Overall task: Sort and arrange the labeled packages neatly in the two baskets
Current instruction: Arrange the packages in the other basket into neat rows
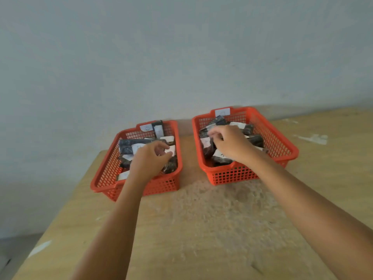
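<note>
Two red baskets sit side by side on the wooden desk (pixel 201 229), close to the grey wall (pixel 181 47). Take the left basket (pixel 105 174) as the marker. The right basket (pixel 282 146) stands just beside it, a bit nearer the wall. Each basket has a white tag on its far rim.

Both baskets hold dark packages with white labels. In the left basket a long dark package (pixel 129 145) lies across the top, and other packages lie under it at odd angles. The packages in the right basket (pixel 256 139) are also piled in a jumble.

The left hand (pixel 149 160) is over the left basket with its fingers curled. It looks like it is pinching a white label or the edge of a package, but the picture is too blurry to be sure. The right hand (pixel 230 142) reaches into the right basket with bent fingers on the pile. I cannot tell if it holds one.

I think this is the tidying step: everything is already inside the baskets, but not neat. Next, each hand should read a label, lift that package, and lay it flat in a row.
</note>
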`<action>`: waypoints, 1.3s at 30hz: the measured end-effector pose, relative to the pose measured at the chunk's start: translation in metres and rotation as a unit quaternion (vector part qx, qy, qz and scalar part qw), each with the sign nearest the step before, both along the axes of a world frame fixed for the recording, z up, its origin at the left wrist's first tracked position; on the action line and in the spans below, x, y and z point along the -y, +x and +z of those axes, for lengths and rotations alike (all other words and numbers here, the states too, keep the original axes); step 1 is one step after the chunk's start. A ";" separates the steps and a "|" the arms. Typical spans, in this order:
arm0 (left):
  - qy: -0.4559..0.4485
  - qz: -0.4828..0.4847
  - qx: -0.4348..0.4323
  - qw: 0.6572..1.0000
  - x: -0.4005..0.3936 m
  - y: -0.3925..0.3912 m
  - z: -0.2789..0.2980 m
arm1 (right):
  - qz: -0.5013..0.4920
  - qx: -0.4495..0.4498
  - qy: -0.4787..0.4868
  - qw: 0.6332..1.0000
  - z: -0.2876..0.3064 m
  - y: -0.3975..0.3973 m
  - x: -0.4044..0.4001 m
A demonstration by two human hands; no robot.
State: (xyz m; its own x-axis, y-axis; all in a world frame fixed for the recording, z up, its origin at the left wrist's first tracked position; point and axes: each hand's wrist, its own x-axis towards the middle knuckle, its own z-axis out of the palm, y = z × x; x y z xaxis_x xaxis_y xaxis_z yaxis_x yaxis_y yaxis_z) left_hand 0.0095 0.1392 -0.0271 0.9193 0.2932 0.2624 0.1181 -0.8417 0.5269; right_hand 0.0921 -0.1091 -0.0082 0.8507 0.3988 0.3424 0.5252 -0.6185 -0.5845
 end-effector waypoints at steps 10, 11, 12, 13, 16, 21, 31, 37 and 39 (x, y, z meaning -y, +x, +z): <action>-0.002 0.030 -0.119 0.992 -0.002 0.006 -0.016 | 0.102 -0.015 -0.104 0.989 -0.042 -0.030 -0.067; -0.007 0.030 -0.117 0.993 -0.004 0.006 -0.016 | 0.102 -0.004 -0.109 0.989 -0.043 -0.031 -0.066; -0.006 0.027 -0.116 0.993 -0.006 0.007 -0.015 | 0.103 0.005 -0.111 0.988 -0.044 -0.032 -0.066; -0.001 0.023 -0.119 0.993 -0.007 0.008 -0.015 | 0.105 0.012 -0.109 0.988 -0.045 -0.032 -0.065; 0.003 0.006 -0.155 0.988 -0.010 0.013 -0.012 | 0.099 0.028 -0.094 0.990 -0.046 -0.035 -0.063; -0.084 -0.042 -0.180 0.979 -0.031 0.015 -0.001 | 0.106 0.033 -0.081 0.991 -0.049 -0.033 -0.064; -0.023 -0.076 -0.198 0.977 -0.080 -0.004 0.024 | 0.081 -0.039 0.001 0.996 -0.042 -0.013 -0.078; 0.026 -0.017 -0.039 0.999 -0.118 -0.013 0.013 | 0.105 0.001 0.035 0.994 -0.028 0.004 -0.125; 0.040 -0.017 -0.029 0.999 -0.123 -0.014 0.004 | 0.108 0.027 0.009 0.994 -0.028 0.011 -0.144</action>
